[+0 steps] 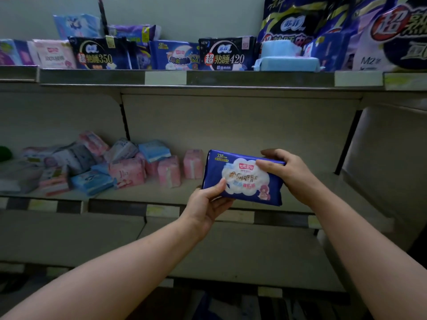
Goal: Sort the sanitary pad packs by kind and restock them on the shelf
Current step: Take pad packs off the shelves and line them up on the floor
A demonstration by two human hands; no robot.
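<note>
The dark blue pack (242, 177) with a white cloud on its front is sitting a little right of the middle of the frame, slightly tilted, in front of the middle shelf (147, 192). Whether its lower edge is touching the board is not clear. The left hand (208, 202) is pinching its lower left corner, with the thumb lying on the front and the other fingers hidden behind the pack. The right hand (284, 172) is gripping the upper right edge, fingers curling over the top.

Just left of the pack, three pink packs (169, 170) are standing upright on the same shelf. Further left, a loose heap of pink, blue and grey packs (76, 162) is lying in disorder (the print is too blurred to read). At the left edge something green (4, 153) is being cut off by the frame.

Along the upper shelf (254, 78), dark packs marked 350 (97, 55) and 420 (227, 55) are standing, and two light blue packs (286, 62) are lying stacked to the right of them. In the upper right corner, large bags (381, 31) are running out of the frame.
</note>
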